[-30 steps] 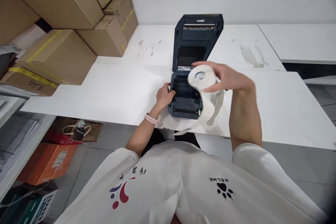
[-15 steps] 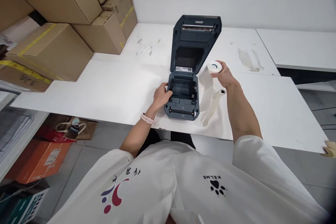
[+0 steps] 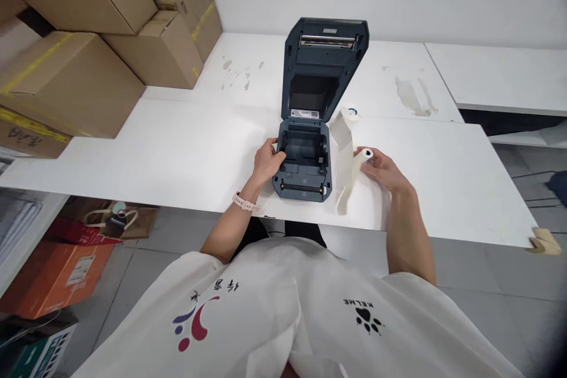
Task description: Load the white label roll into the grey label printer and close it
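Right hand settles on the narrow roll beside the open printer

The right hand [image 3: 384,169] curls its fingers around the upper end of a narrow roll [image 3: 365,155], thumb on the near side, only a little open. The left hand [image 3: 268,159] grips the near-left wall of the printer [image 3: 303,183], thumb hooked over the rim, fingers outside.

The narrow roll lies to the right of the printer, apart from it, its dark hollow end turned up and away from the person. A loose paper strip [image 3: 343,139] runs between it and the printer. Just beyond that, to the right of the printer's hinge, a wide roll [image 3: 353,116] with a blue core rests on the surface [image 3: 212,147], partly hidden by the strip. The printer's lid [image 3: 328,65] stands raised behind its bay. Cardboard boxes [image 3: 110,100] are stacked well to the left of the printer.

The narrow roll should be light, its wound end fairly firm, its tail soft and easy to crease or tear; the wound end near the hollow looks the best hold. The printer is likely heavy and stiff.

Half a second ago the right hand held the wide roll; now that roll is out of its grasp and the hand is at the narrow one. The left hand keeps its place.
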`<action>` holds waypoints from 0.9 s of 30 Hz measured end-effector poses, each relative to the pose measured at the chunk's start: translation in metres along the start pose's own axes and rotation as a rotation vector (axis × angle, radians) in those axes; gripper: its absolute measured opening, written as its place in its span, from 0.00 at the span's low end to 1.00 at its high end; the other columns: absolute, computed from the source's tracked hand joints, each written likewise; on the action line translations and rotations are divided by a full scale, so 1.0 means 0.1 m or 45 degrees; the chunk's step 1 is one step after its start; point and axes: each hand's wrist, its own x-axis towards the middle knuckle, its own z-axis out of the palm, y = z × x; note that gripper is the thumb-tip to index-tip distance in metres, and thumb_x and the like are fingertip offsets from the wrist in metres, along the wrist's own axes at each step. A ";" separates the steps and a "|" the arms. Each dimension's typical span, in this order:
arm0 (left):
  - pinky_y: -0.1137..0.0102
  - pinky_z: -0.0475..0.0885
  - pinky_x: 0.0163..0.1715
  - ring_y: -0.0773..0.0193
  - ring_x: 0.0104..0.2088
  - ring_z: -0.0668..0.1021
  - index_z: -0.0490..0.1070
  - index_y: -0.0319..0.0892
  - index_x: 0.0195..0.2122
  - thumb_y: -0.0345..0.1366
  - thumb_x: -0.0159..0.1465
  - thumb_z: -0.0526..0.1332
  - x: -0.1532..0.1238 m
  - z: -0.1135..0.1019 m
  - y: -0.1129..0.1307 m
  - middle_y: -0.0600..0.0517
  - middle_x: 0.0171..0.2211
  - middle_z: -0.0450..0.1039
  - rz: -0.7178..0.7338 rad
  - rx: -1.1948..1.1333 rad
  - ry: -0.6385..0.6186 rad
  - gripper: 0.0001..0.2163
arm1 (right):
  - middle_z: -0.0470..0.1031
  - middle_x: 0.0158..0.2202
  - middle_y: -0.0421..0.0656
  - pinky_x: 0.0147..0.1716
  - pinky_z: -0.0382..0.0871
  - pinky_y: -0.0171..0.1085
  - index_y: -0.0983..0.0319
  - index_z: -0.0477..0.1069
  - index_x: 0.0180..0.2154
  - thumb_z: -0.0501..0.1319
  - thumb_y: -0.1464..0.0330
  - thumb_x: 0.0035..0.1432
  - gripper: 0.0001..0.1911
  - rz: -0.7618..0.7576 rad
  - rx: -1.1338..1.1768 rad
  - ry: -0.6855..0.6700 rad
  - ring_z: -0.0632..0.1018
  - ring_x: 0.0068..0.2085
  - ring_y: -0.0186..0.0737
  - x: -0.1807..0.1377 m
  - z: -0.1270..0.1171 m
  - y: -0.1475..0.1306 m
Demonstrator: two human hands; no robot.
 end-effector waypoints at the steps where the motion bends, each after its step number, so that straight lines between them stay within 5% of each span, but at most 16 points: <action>1: 0.66 0.63 0.31 0.61 0.30 0.71 0.70 0.40 0.60 0.33 0.59 0.59 0.00 0.00 0.00 0.55 0.27 0.66 -0.003 -0.011 -0.003 0.26 | 0.83 0.53 0.48 0.52 0.79 0.56 0.53 0.75 0.52 0.75 0.47 0.47 0.34 -0.004 0.008 -0.021 0.83 0.52 0.55 -0.06 0.09 -0.06; 6: 0.66 0.63 0.31 0.62 0.30 0.71 0.71 0.40 0.60 0.34 0.59 0.59 0.02 0.01 -0.03 0.56 0.27 0.66 0.012 0.014 0.019 0.26 | 0.84 0.46 0.48 0.49 0.78 0.54 0.54 0.77 0.54 0.70 0.41 0.53 0.34 -0.397 0.022 -0.469 0.83 0.49 0.57 -0.11 0.43 -0.91; 11: 0.66 0.62 0.30 0.62 0.29 0.71 0.72 0.40 0.60 0.33 0.59 0.60 0.06 0.05 -0.09 0.56 0.27 0.66 0.017 -0.010 0.052 0.25 | 0.79 0.61 0.49 0.55 0.74 0.54 0.56 0.70 0.65 0.59 0.58 0.69 0.26 -0.574 -0.874 -0.540 0.79 0.58 0.60 0.25 0.96 -1.63; 14: 0.67 0.62 0.29 0.63 0.28 0.70 0.72 0.40 0.59 0.33 0.59 0.60 0.06 0.07 -0.11 0.56 0.26 0.65 0.000 -0.070 0.055 0.25 | 0.77 0.62 0.55 0.55 0.72 0.56 0.63 0.70 0.64 0.55 0.70 0.67 0.25 -0.492 -1.375 -0.526 0.78 0.60 0.65 0.52 1.35 -1.65; 18: 0.68 0.63 0.30 0.63 0.29 0.71 0.72 0.41 0.57 0.31 0.58 0.62 0.04 0.07 -0.09 0.55 0.27 0.67 -0.020 -0.136 0.047 0.24 | 0.79 0.58 0.58 0.58 0.69 0.58 0.67 0.72 0.62 0.56 0.73 0.65 0.25 -0.415 -1.620 -0.512 0.78 0.59 0.65 0.62 1.59 -1.52; 27: 0.68 0.63 0.31 0.65 0.29 0.68 0.70 0.41 0.59 0.34 0.59 0.63 -0.01 0.07 -0.08 0.56 0.29 0.66 -0.045 -0.233 0.023 0.24 | 0.81 0.57 0.51 0.54 0.74 0.55 0.62 0.78 0.56 0.53 0.64 0.74 0.20 -0.720 -1.069 -0.216 0.79 0.54 0.56 -0.30 1.45 -1.21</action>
